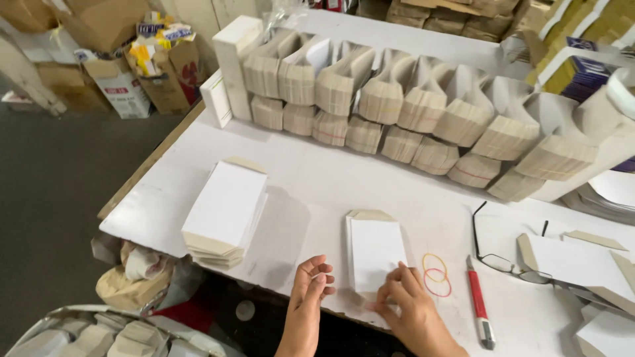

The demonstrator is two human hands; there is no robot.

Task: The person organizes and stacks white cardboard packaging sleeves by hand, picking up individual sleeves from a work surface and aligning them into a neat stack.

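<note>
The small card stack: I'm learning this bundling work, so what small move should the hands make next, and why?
Probably square up the small stack. The right hand rests on its near corner, the left hand is beside it and empty, and the cards look slightly fanned. Two rubber bands lie just right of it.
</note>
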